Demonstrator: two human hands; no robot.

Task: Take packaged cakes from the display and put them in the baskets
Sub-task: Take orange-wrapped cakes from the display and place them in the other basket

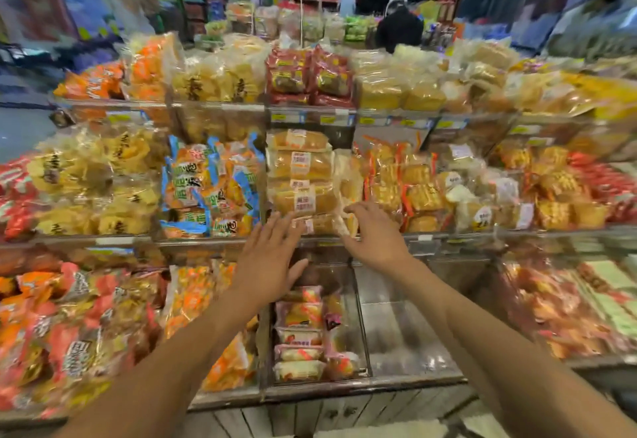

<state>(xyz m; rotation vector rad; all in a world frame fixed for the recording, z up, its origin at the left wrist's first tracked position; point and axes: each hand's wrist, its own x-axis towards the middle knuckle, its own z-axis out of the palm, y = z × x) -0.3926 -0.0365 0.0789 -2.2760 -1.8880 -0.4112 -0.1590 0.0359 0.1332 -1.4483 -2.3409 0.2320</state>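
Left grip [272, 258], fingers apart, and nearer right grip [375, 234], closure untellable, flanked the crosswise packaged cakes [303, 196] just above, mid-frame.

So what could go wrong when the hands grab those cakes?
1. The cakes sit in a tall stack. The left hand and right hand both reach near its bottom, so pulling a low pack might topple the upper ones.
2. A tilted pack leans beside the stack and could slip off the shelf if bumped.
3. The cakes look soft, so a hard squeeze may squash them.
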